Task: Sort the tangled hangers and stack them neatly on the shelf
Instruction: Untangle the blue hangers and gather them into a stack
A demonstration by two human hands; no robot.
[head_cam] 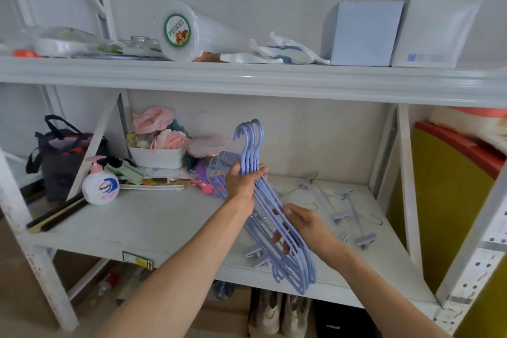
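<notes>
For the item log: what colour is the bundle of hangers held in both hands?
Pale lavender-blue, all alike; the hangers show best in the head view.

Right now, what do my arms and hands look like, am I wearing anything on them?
Both arms are bare as far up as the head view shows: no sleeves reach the forearms. The left hand and right hand wear no gloves, and no watch, bracelet or ring is visible on either wrist or on the fingers that show.

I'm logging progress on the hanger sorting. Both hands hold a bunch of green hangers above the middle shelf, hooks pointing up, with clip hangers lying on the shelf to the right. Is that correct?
Not quite: the colour is wrong. The head view shows the bunch of hangers is blue, not green. The rest stands: the left hand and right hand both hold it above the middle shelf, hooks up, with clip hangers lying on the shelf to the right.
</notes>
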